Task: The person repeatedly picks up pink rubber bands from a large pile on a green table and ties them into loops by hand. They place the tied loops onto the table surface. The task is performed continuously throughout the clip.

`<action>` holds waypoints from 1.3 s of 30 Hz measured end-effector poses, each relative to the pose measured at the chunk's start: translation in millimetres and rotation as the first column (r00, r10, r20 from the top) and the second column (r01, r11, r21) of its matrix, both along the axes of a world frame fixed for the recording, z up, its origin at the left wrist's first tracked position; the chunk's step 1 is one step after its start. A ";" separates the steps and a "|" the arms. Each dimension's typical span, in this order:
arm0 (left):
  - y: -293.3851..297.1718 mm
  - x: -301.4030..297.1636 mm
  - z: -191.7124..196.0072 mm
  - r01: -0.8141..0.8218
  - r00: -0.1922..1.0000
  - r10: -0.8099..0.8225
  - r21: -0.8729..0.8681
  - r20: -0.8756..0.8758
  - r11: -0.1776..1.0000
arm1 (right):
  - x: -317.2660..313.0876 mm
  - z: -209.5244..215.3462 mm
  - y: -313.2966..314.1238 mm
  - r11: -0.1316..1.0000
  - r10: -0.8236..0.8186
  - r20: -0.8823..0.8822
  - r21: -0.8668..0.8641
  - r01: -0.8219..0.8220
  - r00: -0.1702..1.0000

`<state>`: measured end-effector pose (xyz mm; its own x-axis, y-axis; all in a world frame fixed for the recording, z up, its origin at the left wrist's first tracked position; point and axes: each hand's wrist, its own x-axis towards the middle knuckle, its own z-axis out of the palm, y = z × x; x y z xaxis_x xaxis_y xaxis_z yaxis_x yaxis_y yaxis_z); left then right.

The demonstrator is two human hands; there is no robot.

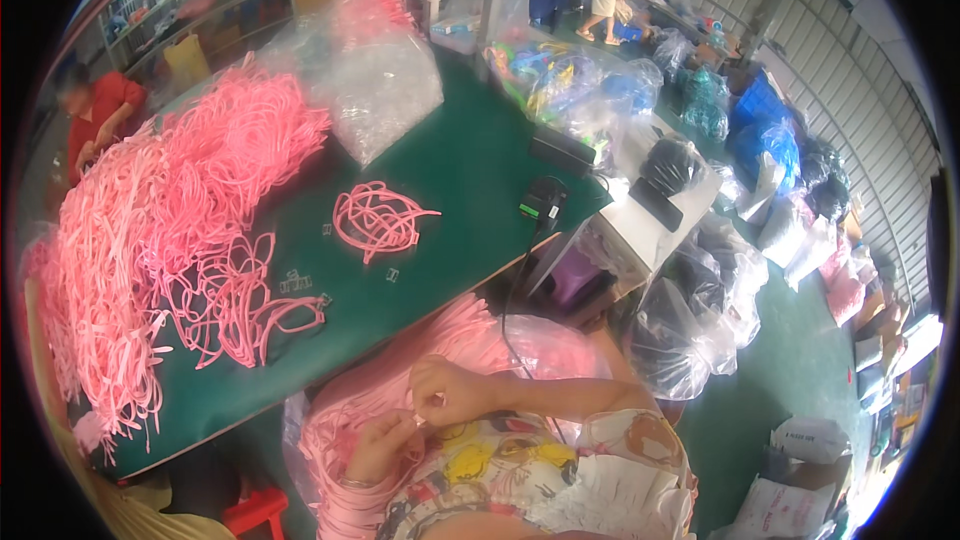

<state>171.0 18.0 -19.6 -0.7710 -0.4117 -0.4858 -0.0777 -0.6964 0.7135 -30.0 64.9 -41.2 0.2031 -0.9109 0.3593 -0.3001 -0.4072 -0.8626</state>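
Observation:
My left hand (380, 446) and my right hand (447, 392) meet in front of my body, both with curled, pinching fingers. A small pale piece (418, 419) shows where the fingertips come together; it is too small to make out. Beneath and around my hands lies a bundle of pink straps (335, 425), spread over my lap and up to the table's edge. On the green table (470, 155) ahead, a small loose tangle of pink straps (375, 220) lies by itself. Several small clear plastic pieces (295, 282) are scattered near it.
Large heaps of pink straps (120, 210) cover the table's left side, beside a clear plastic bag (385, 90). A black device with a cable (543, 200) sits near the right corner. Stuffed bags (690, 320) stand on the floor at right. Two other people work farther off.

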 end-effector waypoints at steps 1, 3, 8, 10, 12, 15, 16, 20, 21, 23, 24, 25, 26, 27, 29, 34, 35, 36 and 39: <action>-0.4 -0.6 1.2 -0.001 1.000 0.001 -0.003 0.004 1.000 | -0.1 0.0 0.4 1.000 0.001 -0.003 0.010 -0.001 1.000; -0.1 -0.8 -1.3 -0.032 0.998 0.031 -0.005 -0.056 0.999 | -2.1 -1.9 0.3 1.000 -0.023 -0.124 0.007 0.024 0.992; 3.3 -6.6 16.2 -0.123 0.991 0.123 -0.010 -0.046 0.992 | -0.9 23.6 0.4 0.989 -0.107 -0.218 -0.119 0.083 0.970; 4.0 -5.3 15.8 -0.126 0.990 0.124 -0.035 -0.065 0.991 | -1.8 18.2 -1.7 0.992 -0.021 -0.253 -0.125 -0.012 0.967; 3.3 -4.4 12.6 -0.128 0.990 0.126 -0.025 -0.069 0.992 | -1.6 8.2 -3.1 0.990 -0.006 -0.217 -0.136 -0.024 0.976; 2.1 -4.3 16.9 -0.126 0.990 0.125 -0.017 -0.066 0.992 | -1.2 6.7 -3.4 0.993 0.004 -0.155 -0.120 -0.023 0.988; 2.1 -3.9 18.8 -0.127 0.990 0.126 -0.016 -0.062 0.992 | -0.6 7.9 -3.6 0.994 0.007 -0.131 -0.109 -0.021 0.991; 3.4 -3.9 16.2 -0.188 0.982 0.182 -0.220 -0.048 0.957 | -0.1 22.9 -4.9 0.998 0.000 -0.108 0.064 0.007 0.994; 4.4 -4.6 12.7 -0.178 0.983 0.185 -0.376 -0.018 0.909 | 0.3 23.8 -4.9 0.991 -0.006 -0.092 0.136 0.019 0.996; 5.2 -4.4 5.7 -0.154 0.979 0.205 -0.583 0.021 0.797 | 0.6 22.2 -6.0 0.978 -0.013 -0.041 0.206 0.021 0.999; 4.8 -4.0 2.6 -0.147 0.976 0.216 -0.641 0.030 0.754 | -0.2 18.7 -7.6 0.979 -0.014 -0.007 0.205 0.015 1.000; 4.5 -4.3 2.3 -0.139 0.973 0.228 -0.694 0.037 0.706 | -0.2 16.8 -8.8 0.979 -0.015 0.027 0.204 0.009 1.000; 5.1 -4.7 5.2 -0.136 0.972 0.227 -0.655 0.056 0.743 | 0.9 16.4 -8.6 0.981 -0.042 -0.012 0.190 0.044 0.999; 5.4 -6.7 15.2 -0.133 0.971 0.227 -0.615 0.076 0.777 | 2.9 15.0 -8.5 0.982 -0.070 -0.048 0.173 0.077 0.996; 4.8 -7.3 25.6 -0.134 0.971 0.217 -0.521 0.102 0.843 | 7.9 12.4 -7.4 0.986 -0.132 -0.116 0.089 0.143 0.984; 0.8 -1.2 13.1 -0.224 0.973 0.221 -0.047 -0.070 0.973 | 17.1 3.8 -3.6 0.978 -0.191 -0.172 -0.123 0.171 0.966; -0.6 0.5 11.6 -0.185 0.980 0.185 0.004 -0.072 0.983 | 15.9 3.0 -3.7 0.981 -0.152 -0.168 -0.148 0.128 0.974; -1.9 1.7 10.7 -0.145 0.986 0.149 0.055 -0.076 0.988 | 13.9 2.3 -3.7 0.981 -0.114 -0.166 -0.173 0.084 0.980; -7.0 7.3 -3.3 -0.029 0.990 0.053 0.175 -0.133 0.984 | 8.1 9.3 -4.5 0.965 0.069 -0.273 -0.225 -0.133 0.960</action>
<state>178.3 11.0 -22.9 -0.8194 -0.3635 -0.4432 0.0433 -0.8102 0.5846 -21.9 60.4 -31.9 0.4053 -0.7747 0.4854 -0.4475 -0.6311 -0.6336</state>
